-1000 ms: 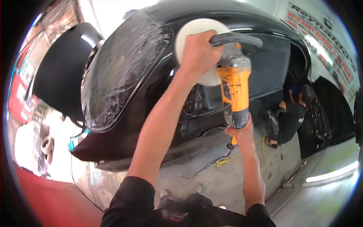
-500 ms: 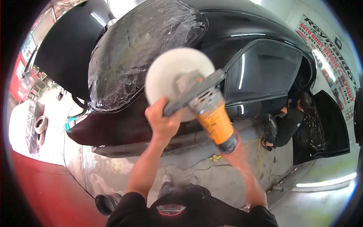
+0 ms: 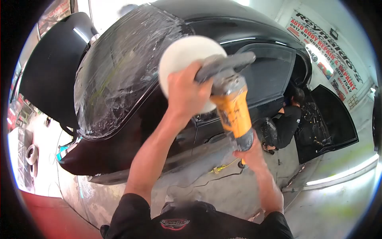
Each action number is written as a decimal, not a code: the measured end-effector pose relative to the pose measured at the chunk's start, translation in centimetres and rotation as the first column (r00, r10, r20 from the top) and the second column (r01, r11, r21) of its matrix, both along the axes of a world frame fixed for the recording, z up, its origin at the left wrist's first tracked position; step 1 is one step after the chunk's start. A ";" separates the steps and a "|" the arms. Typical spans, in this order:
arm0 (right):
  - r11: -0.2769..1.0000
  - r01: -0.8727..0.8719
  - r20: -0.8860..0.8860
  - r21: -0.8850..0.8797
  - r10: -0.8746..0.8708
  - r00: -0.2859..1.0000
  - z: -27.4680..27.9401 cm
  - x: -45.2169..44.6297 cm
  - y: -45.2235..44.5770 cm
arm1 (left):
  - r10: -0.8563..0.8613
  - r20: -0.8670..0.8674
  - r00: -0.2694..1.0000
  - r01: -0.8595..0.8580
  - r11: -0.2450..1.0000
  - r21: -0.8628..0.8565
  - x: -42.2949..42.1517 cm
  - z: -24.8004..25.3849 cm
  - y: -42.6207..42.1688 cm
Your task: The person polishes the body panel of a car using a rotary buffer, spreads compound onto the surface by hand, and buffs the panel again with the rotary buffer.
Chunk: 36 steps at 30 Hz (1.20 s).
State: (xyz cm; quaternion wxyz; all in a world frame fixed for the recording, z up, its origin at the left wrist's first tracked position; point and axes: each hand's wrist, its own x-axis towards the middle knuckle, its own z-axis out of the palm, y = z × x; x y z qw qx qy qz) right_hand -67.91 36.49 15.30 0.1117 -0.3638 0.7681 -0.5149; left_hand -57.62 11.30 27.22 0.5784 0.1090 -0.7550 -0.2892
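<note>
A yellow and grey power polisher (image 3: 233, 113) with a round white pad (image 3: 181, 51) is between my hands. My left hand (image 3: 187, 89) is wrapped around one end of its grey front handle, beside the pad. Lower down, my right hand (image 3: 251, 154) grips the dark rear end of the yellow body. Behind the tool is a black car (image 3: 155, 123), and the pad overlaps the area between its covered windshield and side window. Whether the pad touches the paint, I cannot tell.
Clear plastic sheeting (image 3: 119, 75) covers the windshield. A person (image 3: 288, 125) in dark clothing crouches at right near a detached-looking black door panel (image 3: 328, 123). A dark cord (image 3: 219, 179) and a yellow cord (image 3: 219, 169) lie on the concrete floor. The hood (image 3: 53, 67) stands raised at left.
The view has shifted, so the car and crouching person appear further left. The polisher has turned more upright in view, its pad slightly higher. Both hands keep their hold.
</note>
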 end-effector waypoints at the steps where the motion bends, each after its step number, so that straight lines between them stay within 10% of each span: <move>1: 1.000 0.018 0.101 -0.020 -0.016 0.995 1.4 -1.3 -0.1 | -0.038 0.023 0.999 0.038 0.999 0.011 -2.1 1.9 -0.2; 7: 0.988 0.073 0.281 -0.133 -0.033 0.959 7.5 -8.8 -1.1 | -0.082 -0.053 0.995 0.083 0.997 0.011 -13.8 8.4 -1.6; 22: 0.958 0.046 -0.128 0.282 -0.010 0.992 27.4 -14.1 -3.2 | 0.087 -0.375 0.923 0.077 0.913 0.401 -17.3 12.2 -7.4; 29: 0.947 0.001 -0.145 0.320 0.048 0.988 28.5 -12.4 -3.9 | 0.144 -0.421 0.896 0.092 0.866 0.492 -12.8 11.3 -6.7; 36: 0.941 0.041 -0.332 0.335 0.077 0.940 17.8 -9.8 0.4 | 0.085 -0.514 0.854 0.148 0.906 0.396 -7.4 3.7 -1.6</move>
